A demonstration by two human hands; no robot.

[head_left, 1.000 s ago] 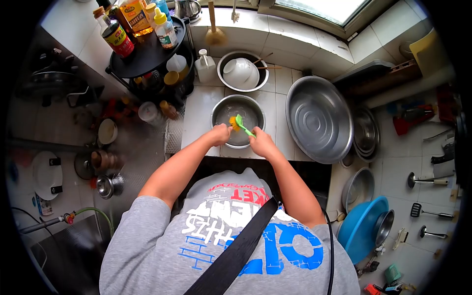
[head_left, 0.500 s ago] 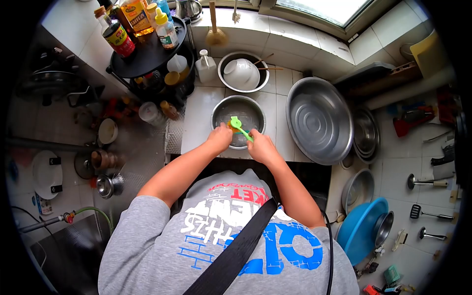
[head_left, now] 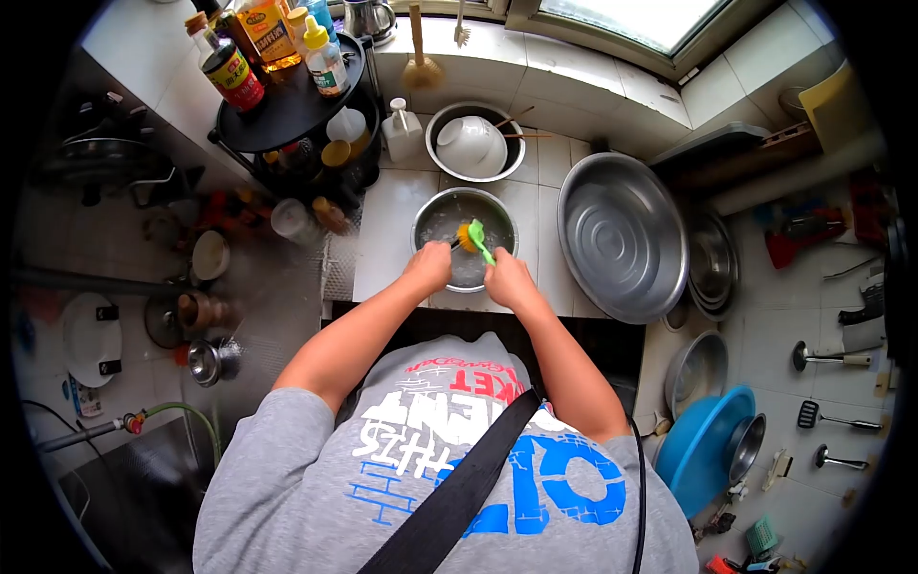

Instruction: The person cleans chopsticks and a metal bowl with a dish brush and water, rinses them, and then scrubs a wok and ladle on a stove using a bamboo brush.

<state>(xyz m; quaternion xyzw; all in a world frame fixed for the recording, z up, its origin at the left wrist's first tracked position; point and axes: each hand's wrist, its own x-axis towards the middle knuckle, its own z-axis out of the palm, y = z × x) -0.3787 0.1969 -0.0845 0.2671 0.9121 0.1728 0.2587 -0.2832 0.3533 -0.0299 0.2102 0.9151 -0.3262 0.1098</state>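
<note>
A metal basin [head_left: 419,218] with water in it stands on the tiled counter in front of me. My right hand [head_left: 510,279], at the basin's right front, is closed around the green handle of a dish brush [head_left: 478,239]. The brush's orange bristles are over the water and face left. At the left front rim, my left hand [head_left: 430,265] is closed; a thin dark tip shows beside its fingers, close to the bristles. What that hand holds is mostly hidden and too small to name.
Behind stands a second metal basin [head_left: 516,163] with white bowls [head_left: 469,143] and chopsticks. A large metal basin [head_left: 622,234] leans at the right, above a blue basin [head_left: 703,450]. A white pump bottle [head_left: 402,134] and a black rack [head_left: 287,124] of bottles are at back left.
The brush head has moved slightly right and turned, so its orange bristles now show to the left. My right hand has shifted slightly right; my left hand stays by the rim.
</note>
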